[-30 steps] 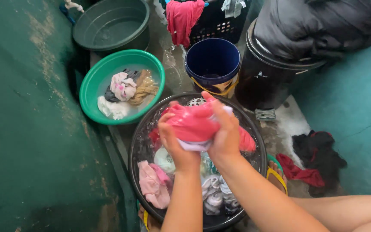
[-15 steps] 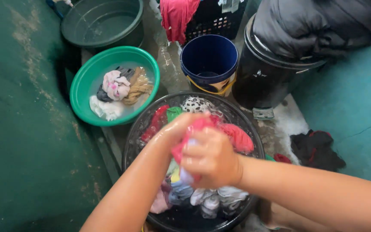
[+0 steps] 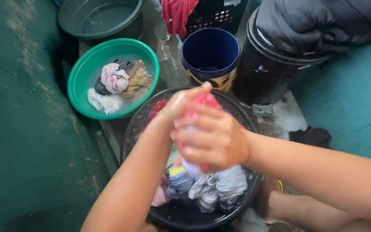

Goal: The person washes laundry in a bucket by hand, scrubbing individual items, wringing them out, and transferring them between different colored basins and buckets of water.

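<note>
Both my hands squeeze a wet pink garment (image 3: 202, 102) held upright over a black wash basin (image 3: 140, 120). My left hand (image 3: 180, 105) grips its upper part, and my right hand (image 3: 209, 139) is wrapped around its lower part. Only the garment's top and a pale bit below my right fist show. Wet clothes (image 3: 213, 187), grey, white and pink, lie in the basin under my hands.
A green basin (image 3: 80, 73) with wrung clothes sits at the upper left, and a dark green tub (image 3: 97, 17) behind it. A blue bucket (image 3: 211, 51) and a black bin (image 3: 265, 71) under a dark jacket stand behind. A dark rag (image 3: 312, 136) lies on the floor.
The pink garment was spread between my hands a second ago. Now it is bunched into a tight roll, and my hands are stacked on it, closer to the camera.
</note>
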